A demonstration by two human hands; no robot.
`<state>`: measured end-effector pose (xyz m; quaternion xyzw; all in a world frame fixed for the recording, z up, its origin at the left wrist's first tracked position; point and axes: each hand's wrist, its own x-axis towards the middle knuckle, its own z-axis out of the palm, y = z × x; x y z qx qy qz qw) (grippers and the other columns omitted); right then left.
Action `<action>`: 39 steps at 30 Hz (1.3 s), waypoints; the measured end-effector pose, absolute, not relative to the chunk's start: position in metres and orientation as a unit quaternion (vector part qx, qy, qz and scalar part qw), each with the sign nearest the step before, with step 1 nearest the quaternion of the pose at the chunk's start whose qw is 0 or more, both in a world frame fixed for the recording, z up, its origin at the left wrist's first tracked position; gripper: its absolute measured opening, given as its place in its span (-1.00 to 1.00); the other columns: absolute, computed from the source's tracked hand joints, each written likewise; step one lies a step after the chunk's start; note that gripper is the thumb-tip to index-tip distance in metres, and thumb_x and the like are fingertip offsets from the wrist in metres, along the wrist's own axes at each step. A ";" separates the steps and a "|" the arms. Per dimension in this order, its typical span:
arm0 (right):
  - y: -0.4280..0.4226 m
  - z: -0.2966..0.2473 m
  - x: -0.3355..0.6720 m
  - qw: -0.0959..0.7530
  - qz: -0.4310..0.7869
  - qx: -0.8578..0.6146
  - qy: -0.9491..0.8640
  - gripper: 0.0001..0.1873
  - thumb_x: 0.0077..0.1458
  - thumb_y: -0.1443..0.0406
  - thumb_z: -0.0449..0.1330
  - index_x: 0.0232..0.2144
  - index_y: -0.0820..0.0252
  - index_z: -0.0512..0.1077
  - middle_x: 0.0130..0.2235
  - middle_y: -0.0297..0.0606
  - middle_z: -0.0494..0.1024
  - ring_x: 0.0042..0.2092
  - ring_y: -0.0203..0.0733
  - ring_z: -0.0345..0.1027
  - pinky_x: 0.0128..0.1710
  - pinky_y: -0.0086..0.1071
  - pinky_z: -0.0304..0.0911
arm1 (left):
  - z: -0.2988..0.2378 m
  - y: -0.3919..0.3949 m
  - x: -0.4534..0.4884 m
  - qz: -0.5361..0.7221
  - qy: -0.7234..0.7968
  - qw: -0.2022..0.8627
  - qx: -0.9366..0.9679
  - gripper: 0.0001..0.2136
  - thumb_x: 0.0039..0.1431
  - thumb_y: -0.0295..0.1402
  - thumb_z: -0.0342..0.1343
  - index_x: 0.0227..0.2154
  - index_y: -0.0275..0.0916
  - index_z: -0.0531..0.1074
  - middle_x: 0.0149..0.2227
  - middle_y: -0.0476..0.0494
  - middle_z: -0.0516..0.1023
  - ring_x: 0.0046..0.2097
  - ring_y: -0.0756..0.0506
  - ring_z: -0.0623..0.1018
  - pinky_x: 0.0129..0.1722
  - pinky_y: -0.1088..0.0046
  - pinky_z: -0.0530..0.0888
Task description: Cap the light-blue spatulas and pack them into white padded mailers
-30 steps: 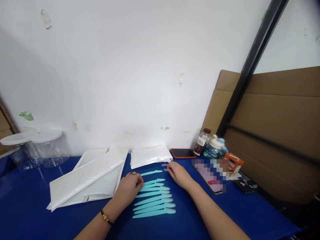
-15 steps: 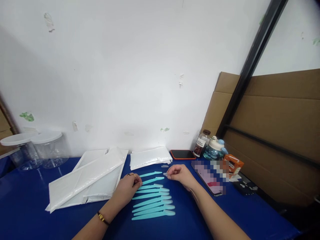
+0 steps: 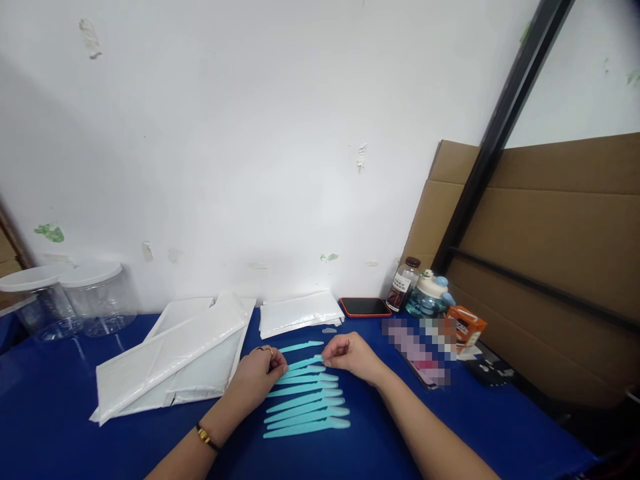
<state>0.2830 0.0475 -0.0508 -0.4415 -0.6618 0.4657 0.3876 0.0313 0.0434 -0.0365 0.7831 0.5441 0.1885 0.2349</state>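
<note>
A turquoise eyebrow razor (image 3: pixel 304 363) lies between my two hands. My left hand (image 3: pixel 261 371) is closed on its handle end in a pinch. At the blade end, my right hand (image 3: pixel 353 357) pinches a small clear blade cap, mostly covered by the fingertips; whether the cap is fully over the blade I cannot tell. Beyond it rests an uncapped-looking razor (image 3: pixel 301 347), and a loose clear cap (image 3: pixel 329 331) lies further back. Several more turquoise razors (image 3: pixel 307 425) are lined up nearer to me, clear caps on the blade ends of at least the nearer ones.
White padded mailers (image 3: pixel 170 360) spread at left, with a smaller stack (image 3: pixel 300 313) against the wall. Lidded clear jars (image 3: pixel 103 303) stand far left. A phone (image 3: pixel 366 307), a brown-capped bottle (image 3: pixel 401 287), a blue water bottle (image 3: pixel 427 297) and an orange box (image 3: pixel 464 328) line the right.
My right hand has moved left and slightly nearer, bringing the clear cap to the razor's blade end. My left hand has shifted slightly right, still pinching the handle.
</note>
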 end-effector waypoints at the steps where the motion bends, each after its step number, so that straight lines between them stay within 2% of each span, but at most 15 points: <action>1: 0.049 -0.050 0.285 0.386 0.422 -0.445 -0.689 -0.83 -0.18 0.26 0.33 -0.47 0.24 0.52 -0.40 -0.24 0.53 -0.40 -0.22 0.39 -0.36 -0.36 0.28 | -0.037 0.044 0.031 0.192 0.544 0.225 0.785 -0.80 0.06 -0.22 -0.03 -0.45 -0.20 0.43 -0.38 -0.05 0.48 -0.28 -0.06 0.44 -0.32 0.48 0.29; 3: 0.055 -0.050 0.289 0.389 0.296 -0.464 -0.739 -0.87 -0.07 0.32 0.25 -0.38 0.19 0.52 -0.26 -0.21 0.52 -0.27 -0.18 0.38 -0.25 -0.33 0.27 | -0.038 0.046 0.030 0.208 0.548 0.194 0.787 -0.78 0.08 -0.22 -0.05 -0.37 -0.18 0.44 -0.31 -0.07 0.49 -0.21 -0.09 0.44 -0.24 0.44 0.30; 5: 0.062 -0.051 0.294 0.374 0.167 -0.492 -0.768 -0.77 0.00 0.40 0.16 -0.26 0.13 0.50 -0.15 -0.20 0.48 -0.14 -0.14 0.32 -0.11 -0.28 0.22 | -0.040 0.049 0.028 0.221 0.559 0.159 0.784 -0.75 0.11 -0.24 -0.06 -0.24 -0.18 0.43 -0.19 -0.11 0.47 -0.13 -0.11 0.42 -0.14 0.40 0.29; 7: 0.068 -0.053 0.296 0.330 0.088 -0.517 -0.785 -0.71 0.03 0.44 0.11 -0.20 0.11 0.48 -0.15 -0.20 0.46 -0.10 -0.13 0.28 -0.07 -0.27 0.19 | -0.042 0.052 0.026 0.215 0.571 0.140 0.780 -0.73 0.11 -0.27 -0.06 -0.16 -0.19 0.41 -0.13 -0.14 0.45 -0.09 -0.11 0.40 -0.09 0.38 0.28; 11: 0.071 -0.058 0.296 0.253 0.035 -0.543 -0.800 -0.79 0.10 0.44 0.03 -0.33 0.17 0.46 -0.29 -0.20 0.45 -0.20 -0.16 0.28 -0.18 -0.34 0.21 | -0.043 0.055 0.024 0.187 0.581 0.144 0.779 -0.82 0.08 -0.30 -0.03 -0.32 -0.19 0.44 -0.24 -0.11 0.47 -0.18 -0.10 0.43 -0.17 0.40 0.30; 17: 0.064 -0.054 0.290 0.253 0.024 -0.515 -0.819 -0.89 0.09 0.39 0.08 -0.31 0.17 0.38 -0.25 -0.21 0.41 -0.18 -0.17 0.26 -0.18 -0.38 0.20 | -0.043 0.055 0.022 0.200 0.586 0.169 0.767 -0.85 0.06 -0.28 -0.01 -0.40 -0.19 0.42 -0.30 -0.08 0.47 -0.21 -0.09 0.44 -0.23 0.42 0.31; 24: 0.065 -0.052 0.289 0.264 0.049 -0.521 -0.810 -0.85 0.13 0.43 0.00 -0.38 0.20 0.36 -0.29 -0.19 0.40 -0.23 -0.18 0.27 -0.22 -0.35 0.20 | -0.045 0.057 0.021 0.207 0.588 0.184 0.760 -0.84 0.04 -0.27 -0.03 -0.41 -0.19 0.41 -0.33 -0.07 0.47 -0.25 -0.09 0.45 -0.26 0.43 0.31; 30: 0.058 -0.047 0.296 0.255 0.117 -0.505 -0.816 -0.86 0.07 0.44 0.04 -0.44 0.20 0.38 -0.37 -0.26 0.40 -0.31 -0.23 0.28 -0.32 -0.42 0.18 | -0.045 0.056 0.021 0.207 0.589 0.183 0.759 -0.84 0.04 -0.28 -0.03 -0.42 -0.19 0.41 -0.34 -0.07 0.47 -0.25 -0.09 0.44 -0.28 0.43 0.31; 36: 0.054 -0.045 0.283 0.262 0.139 -0.484 -0.823 -0.86 0.04 0.44 0.05 -0.45 0.20 0.40 -0.37 -0.27 0.41 -0.32 -0.25 0.29 -0.31 -0.44 0.18 | -0.042 0.057 0.023 0.198 0.588 0.189 0.761 -0.86 0.03 -0.31 -0.01 -0.43 -0.20 0.42 -0.33 -0.06 0.47 -0.25 -0.06 0.44 -0.27 0.45 0.30; 39: 0.052 -0.044 0.279 0.264 0.159 -0.466 -0.829 -0.84 0.04 0.44 0.05 -0.45 0.20 0.42 -0.38 -0.28 0.42 -0.37 -0.29 0.29 -0.36 -0.46 0.17 | -0.037 0.054 0.022 0.192 0.575 0.187 0.773 -0.82 0.04 -0.27 -0.02 -0.42 -0.20 0.44 -0.32 -0.08 0.49 -0.22 -0.09 0.45 -0.23 0.41 0.32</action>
